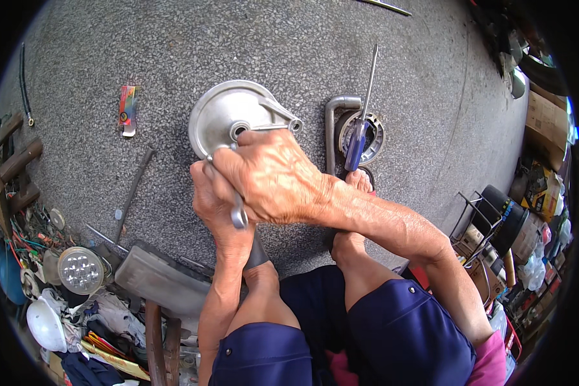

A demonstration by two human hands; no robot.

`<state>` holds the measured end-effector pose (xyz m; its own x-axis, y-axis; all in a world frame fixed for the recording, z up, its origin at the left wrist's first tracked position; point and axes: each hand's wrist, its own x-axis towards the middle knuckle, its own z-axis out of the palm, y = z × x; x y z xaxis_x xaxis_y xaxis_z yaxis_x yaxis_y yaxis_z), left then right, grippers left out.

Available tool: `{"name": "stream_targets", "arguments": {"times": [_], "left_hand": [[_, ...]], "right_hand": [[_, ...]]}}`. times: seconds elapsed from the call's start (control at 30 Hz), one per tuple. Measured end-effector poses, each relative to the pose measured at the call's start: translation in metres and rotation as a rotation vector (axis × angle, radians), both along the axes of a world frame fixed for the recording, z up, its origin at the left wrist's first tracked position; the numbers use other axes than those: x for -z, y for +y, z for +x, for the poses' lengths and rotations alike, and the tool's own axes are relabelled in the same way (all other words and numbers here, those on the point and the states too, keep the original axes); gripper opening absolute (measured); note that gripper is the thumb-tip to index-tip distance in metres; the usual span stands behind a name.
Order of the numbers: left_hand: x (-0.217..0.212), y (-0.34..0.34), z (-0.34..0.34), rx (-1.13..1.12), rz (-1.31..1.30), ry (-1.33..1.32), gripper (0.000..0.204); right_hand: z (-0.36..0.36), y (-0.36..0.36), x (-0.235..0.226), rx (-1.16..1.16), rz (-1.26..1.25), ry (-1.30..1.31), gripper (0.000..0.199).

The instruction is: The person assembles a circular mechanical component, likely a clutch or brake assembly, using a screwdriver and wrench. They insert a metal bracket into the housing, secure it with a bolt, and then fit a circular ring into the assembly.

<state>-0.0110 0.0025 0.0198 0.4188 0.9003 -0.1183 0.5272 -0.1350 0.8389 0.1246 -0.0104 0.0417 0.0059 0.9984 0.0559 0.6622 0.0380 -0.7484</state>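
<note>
A round silver drum brake plate (213,108) with a central hole and a projecting arm is held up over the floor in front of me. My left hand (206,196) is closed at its near edge, with the fingers partly hidden behind my right hand. Across it lies my right hand (273,177), a fist around a wrench (239,217); the wrench's ring end sticks out below the fist. Where the wrench meets the plate is covered by my fingers.
On the speckled floor at right, a blue-handled screwdriver (358,145) lies across a metal ring-shaped part (376,145) beside a bent metal bar (330,132). Leftward are a small colourful box (127,108), a thin rod (135,183), a plastic case (157,276) and a round lamp (82,270).
</note>
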Motion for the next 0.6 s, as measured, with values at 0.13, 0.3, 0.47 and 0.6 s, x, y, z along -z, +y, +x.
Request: {"name": "stream_targets", "arguments": {"times": [0.13, 0.3, 0.47, 0.6], "left_hand": [[0.006, -0.005, 0.001, -0.063, -0.01, 0.034, 0.028], [0.007, -0.006, 0.003, -0.072, -0.064, 0.091, 0.028], [0.009, -0.007, 0.001, -0.047, 0.069, 0.107, 0.032], [-0.003, -0.009, -0.012, -0.04, -0.225, 0.177, 0.031]], "right_hand": [[0.009, 0.019, 0.001, 0.073, -0.178, 0.024, 0.017], [0.022, 0.043, 0.006, 0.041, -0.283, -0.001, 0.022], [0.016, 0.04, 0.002, 0.35, -0.271, -0.047, 0.043], [0.026, 0.041, -0.034, 0.458, -0.104, -0.001, 0.049]]}}
